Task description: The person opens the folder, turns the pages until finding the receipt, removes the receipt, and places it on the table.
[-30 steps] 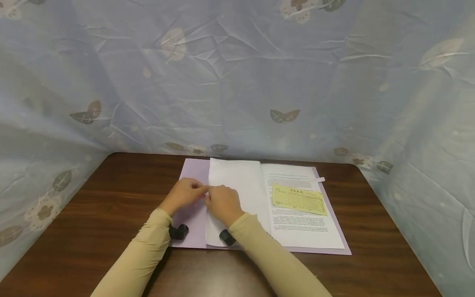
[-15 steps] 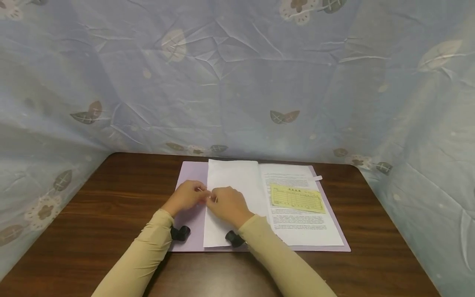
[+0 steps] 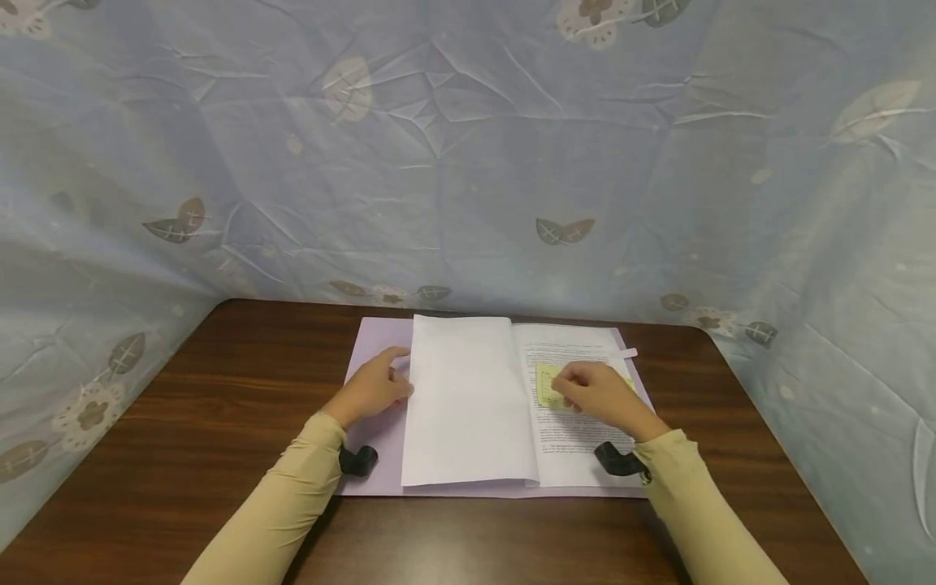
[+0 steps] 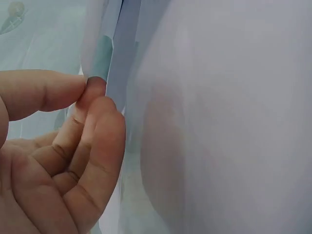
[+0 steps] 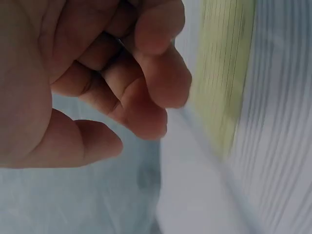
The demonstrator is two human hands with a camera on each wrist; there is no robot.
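An open lavender folder (image 3: 380, 479) holds white pages. My left hand (image 3: 376, 390) is at the left edge of the blank white page (image 3: 471, 406). In the left wrist view its thumb and fingertips pinch the page's edge, where the layers gape apart. My right hand (image 3: 595, 394) hovers over a yellow slip (image 3: 544, 382) on the printed right-hand page (image 3: 563, 443), covering the slip's middle. Its fingers are loosely bent with nothing between them, the thumb apart from them in the right wrist view.
A white tab (image 3: 629, 353) sticks out at the printed page's right edge. The folder lies on a dark brown wooden table (image 3: 731, 455), with a patterned pale blue cloth (image 3: 483, 162) hanging behind. Each wrist carries a black camera (image 3: 617, 460).
Both hands were together at the blank page's left edge. My right hand has since left it and moved right, over the yellow slip; the left hand has stayed at the edge.
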